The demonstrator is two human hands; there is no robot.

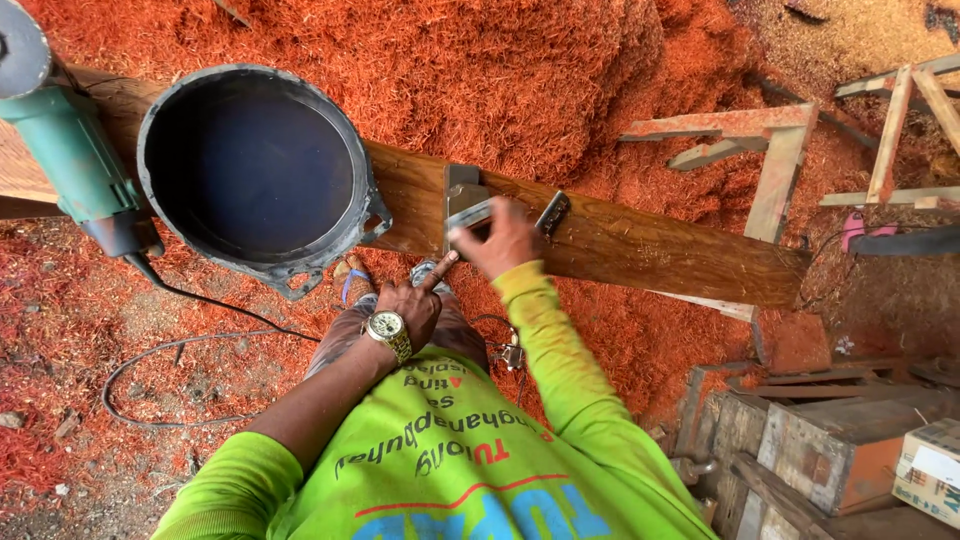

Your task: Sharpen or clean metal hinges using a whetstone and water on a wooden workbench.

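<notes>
Right hand (505, 240) grips a metal square (468, 212), pressed flat on the wooden plank (640, 250) under it. Left hand (412, 305) sits just below, forefinger pointing at the square, otherwise loosely curled, holding nothing. No marking visible yet on the plank. Black bucket (255, 170) left of both hands.

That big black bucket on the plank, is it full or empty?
Empty: the bucket stands upright on the plank, its dark bare bottom showing.
</notes>
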